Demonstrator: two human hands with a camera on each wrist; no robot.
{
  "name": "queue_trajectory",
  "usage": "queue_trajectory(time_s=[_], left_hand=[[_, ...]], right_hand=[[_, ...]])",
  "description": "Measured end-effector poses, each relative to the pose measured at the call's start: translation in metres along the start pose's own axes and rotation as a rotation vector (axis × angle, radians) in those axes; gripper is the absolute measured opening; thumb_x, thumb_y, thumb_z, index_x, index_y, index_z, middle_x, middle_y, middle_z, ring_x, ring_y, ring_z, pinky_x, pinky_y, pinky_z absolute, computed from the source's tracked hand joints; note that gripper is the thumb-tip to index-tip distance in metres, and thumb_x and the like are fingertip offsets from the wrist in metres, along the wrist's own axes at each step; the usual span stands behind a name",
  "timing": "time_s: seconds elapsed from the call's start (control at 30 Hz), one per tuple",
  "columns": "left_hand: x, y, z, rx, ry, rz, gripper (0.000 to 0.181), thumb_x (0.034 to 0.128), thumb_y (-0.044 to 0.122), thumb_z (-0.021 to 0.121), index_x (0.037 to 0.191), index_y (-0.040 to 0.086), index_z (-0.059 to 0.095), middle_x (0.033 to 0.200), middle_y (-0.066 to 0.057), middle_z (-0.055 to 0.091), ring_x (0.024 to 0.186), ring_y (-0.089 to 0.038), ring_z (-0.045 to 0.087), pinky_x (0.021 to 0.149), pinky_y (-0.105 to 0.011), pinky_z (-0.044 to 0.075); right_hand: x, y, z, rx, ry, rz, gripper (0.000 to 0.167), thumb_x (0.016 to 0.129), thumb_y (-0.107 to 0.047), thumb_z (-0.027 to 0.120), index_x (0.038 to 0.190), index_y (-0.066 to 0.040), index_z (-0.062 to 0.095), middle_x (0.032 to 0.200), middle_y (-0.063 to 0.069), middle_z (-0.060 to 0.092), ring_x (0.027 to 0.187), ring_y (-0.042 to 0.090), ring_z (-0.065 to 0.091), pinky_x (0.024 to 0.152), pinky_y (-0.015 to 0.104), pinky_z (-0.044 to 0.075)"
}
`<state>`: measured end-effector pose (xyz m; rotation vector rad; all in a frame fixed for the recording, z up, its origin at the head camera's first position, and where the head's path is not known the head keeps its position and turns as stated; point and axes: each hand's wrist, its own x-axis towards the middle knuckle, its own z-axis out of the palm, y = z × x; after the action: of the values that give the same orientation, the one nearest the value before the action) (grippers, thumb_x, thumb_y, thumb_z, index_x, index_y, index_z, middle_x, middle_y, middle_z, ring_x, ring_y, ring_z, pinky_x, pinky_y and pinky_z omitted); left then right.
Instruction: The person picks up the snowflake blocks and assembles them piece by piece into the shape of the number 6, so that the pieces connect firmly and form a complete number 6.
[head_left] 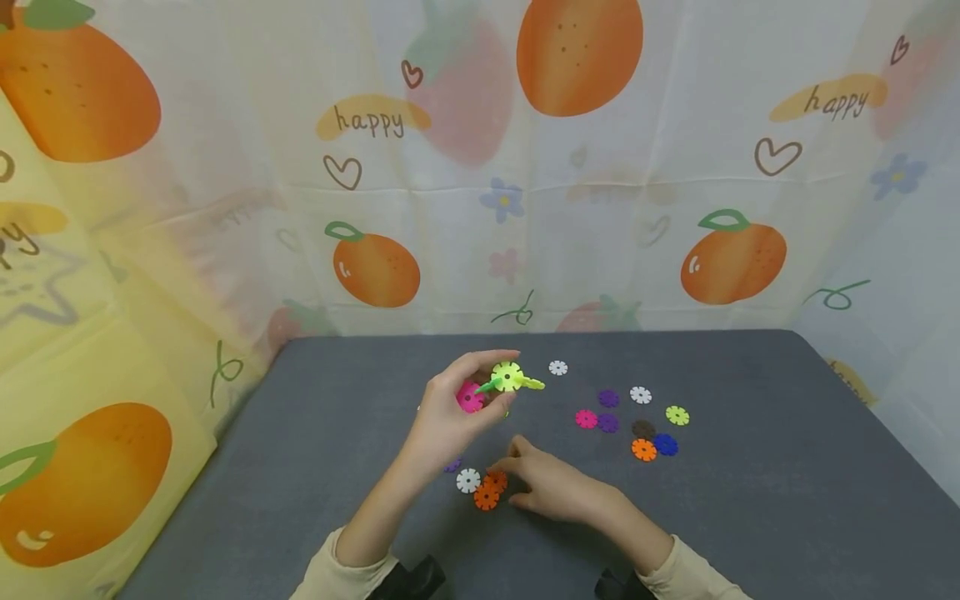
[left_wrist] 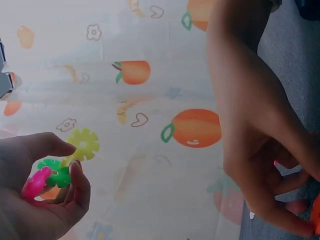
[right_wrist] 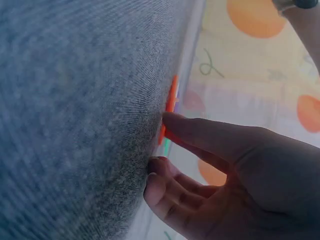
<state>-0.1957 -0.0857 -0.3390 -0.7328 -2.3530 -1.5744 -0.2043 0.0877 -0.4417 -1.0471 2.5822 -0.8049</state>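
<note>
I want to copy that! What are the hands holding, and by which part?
The left hand pinches joined discs, seemingly by the rim of the yellow disc. The right hand touches an orange disc, but no grip on it shows.

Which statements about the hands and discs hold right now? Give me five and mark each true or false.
1. The left hand holds a cluster of discs that includes a pink one. True.
2. The right hand grips the blue disc. False: that disc lies on the table; the right hand is at the pair of orange discs.
3. A white disc lies next to that pair. True.
4. The brown disc lies apart from all others. False: the blue disc and another orange disc are right beside it.
5. The left hand rests flat on the table. False: it is raised, fingers curved around the cluster.
</note>
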Motion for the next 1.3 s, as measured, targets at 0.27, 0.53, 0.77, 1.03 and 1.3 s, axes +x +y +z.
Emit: queue_trajectory(time_s=[0.27, 0.53, 0.77, 1.03, 1.3], left_hand=[[0.000, 0.002, 0.004, -0.108, -0.045, -0.050, 0.037, 0.0855, 0.008, 0.074, 0.117, 0.016, 0.057, 0.103, -0.004, 0.067, 0.083, -0.011, 0.062, 0.076, -0.020, 0.053], [0.003, -0.003, -0.003, -0.300, -0.146, -0.161, 0.034, 0.0908, 0.008, 0.067, 0.123, 0.018, 0.063, 0.099, -0.012, 0.067, 0.059, -0.016, 0.052, 0.055, -0.024, 0.047], [0.007, -0.005, -0.008, -0.540, -0.149, -0.377, 0.026, 0.0967, 0.023, 0.061, 0.117, 0.008, 0.064, 0.094, -0.002, 0.068, 0.063, -0.013, 0.050, 0.059, -0.022, 0.045], [0.007, -0.006, -0.008, -0.660, -0.134, -0.446, 0.014, 0.0961, 0.016, 0.060, 0.095, 0.002, 0.061, 0.079, -0.006, 0.070, 0.064, -0.016, 0.071, 0.077, -0.042, 0.061], [0.004, -0.001, -0.010, -0.722, -0.147, -0.462, 0.024, 0.0983, 0.017, 0.054, 0.079, 0.004, 0.052, 0.074, -0.007, 0.069, 0.061, -0.016, 0.071, 0.076, -0.041, 0.061]], right_hand=[[0.004, 0.007, 0.000, 0.116, 0.099, 0.003, 0.024, 0.079, -0.011, 0.079, 0.086, -0.010, 0.057, 0.081, 0.000, 0.052, 0.067, 0.002, 0.045, 0.060, 0.018, 0.043], [-0.007, -0.002, -0.038, 0.254, 0.246, -0.017, 0.008, 0.087, -0.004, 0.070, 0.089, -0.011, 0.068, 0.075, 0.003, 0.067, 0.058, 0.002, 0.052, 0.054, 0.021, 0.049], [-0.030, -0.019, -0.080, 0.637, 0.528, -0.056, 0.015, 0.093, -0.008, 0.064, 0.108, -0.003, 0.066, 0.093, 0.018, 0.073, 0.078, 0.022, 0.074, 0.075, 0.035, 0.061], [-0.044, -0.028, -0.096, 0.702, 0.627, -0.073, 0.031, 0.095, -0.015, 0.063, 0.125, -0.009, 0.064, 0.124, 0.008, 0.069, 0.113, 0.020, 0.067, 0.094, 0.026, 0.054], [-0.048, -0.040, -0.093, 0.719, 0.670, -0.120, 0.034, 0.088, -0.005, 0.069, 0.122, -0.002, 0.065, 0.122, 0.006, 0.068, 0.110, 0.015, 0.069, 0.090, 0.025, 0.056]])
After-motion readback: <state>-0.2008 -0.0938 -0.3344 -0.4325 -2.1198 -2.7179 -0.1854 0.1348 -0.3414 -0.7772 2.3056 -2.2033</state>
